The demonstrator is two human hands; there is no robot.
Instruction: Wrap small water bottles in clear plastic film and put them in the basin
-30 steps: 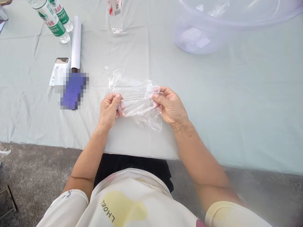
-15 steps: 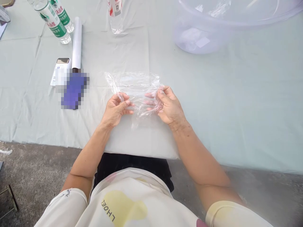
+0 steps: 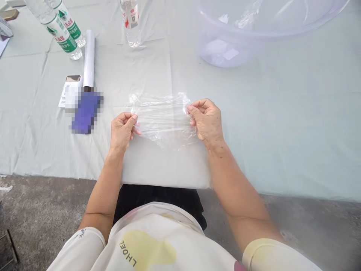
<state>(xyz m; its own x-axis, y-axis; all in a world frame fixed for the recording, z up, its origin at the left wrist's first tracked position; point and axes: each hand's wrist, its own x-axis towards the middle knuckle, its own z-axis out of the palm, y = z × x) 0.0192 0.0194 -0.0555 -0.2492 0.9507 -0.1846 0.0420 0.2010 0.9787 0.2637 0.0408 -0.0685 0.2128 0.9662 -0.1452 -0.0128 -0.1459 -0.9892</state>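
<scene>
A crinkled, see-through piece of plastic film (image 3: 165, 120) is stretched between my two hands, just above the near part of the table. My left hand (image 3: 123, 130) pinches its left edge between thumb and fingers. At the right edge, my right hand (image 3: 207, 118) grips it the same way, thumb on top. Fine creases run across the film from one hand to the other. The pale tablecloth shows through it.
A large clear basin (image 3: 225, 45) with crumpled clear plastic stands at the back right. Water bottles (image 3: 63, 39), a white roll (image 3: 89, 60), a white device (image 3: 69, 90) and a blurred purple object (image 3: 86, 113) are on the left. Another bottle (image 3: 132, 26) stands at the back.
My hands have moved apart, the left one going further left. The film between them is now pulled wider and flatter than the bunched shape before.
</scene>
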